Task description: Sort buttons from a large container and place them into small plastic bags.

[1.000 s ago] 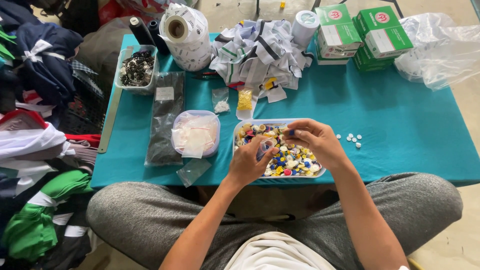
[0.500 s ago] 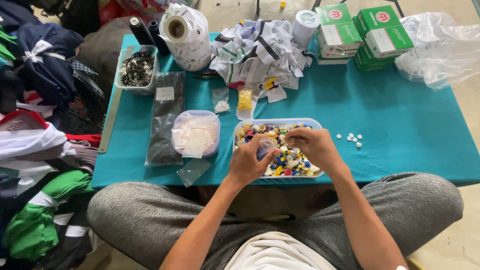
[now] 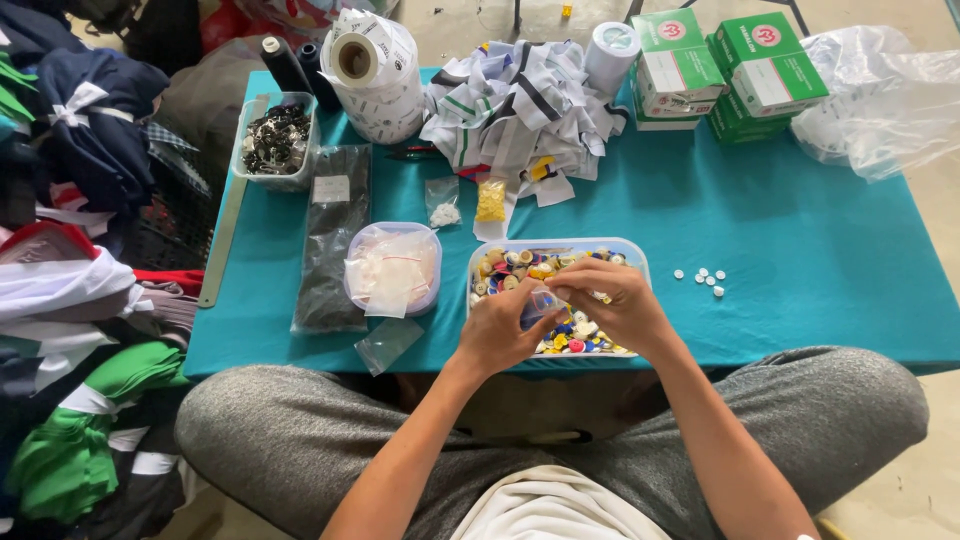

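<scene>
Both hands are meeting over a clear tray of mixed coloured buttons [image 3: 510, 268] at the near edge of the teal table [image 3: 800, 250]. The left hand [image 3: 497, 330] and right hand [image 3: 610, 300] are pinching a small clear plastic bag [image 3: 540, 303] between their fingertips. Green and white boxes [image 3: 730, 65] are standing stacked at the far right, beside crumpled clear plastic [image 3: 890, 95]. A white label roll [image 3: 372, 70] and a heap of striped fabric tags [image 3: 520, 105] are lying behind. Folded garments [image 3: 70, 300] are piling up on the left.
</scene>
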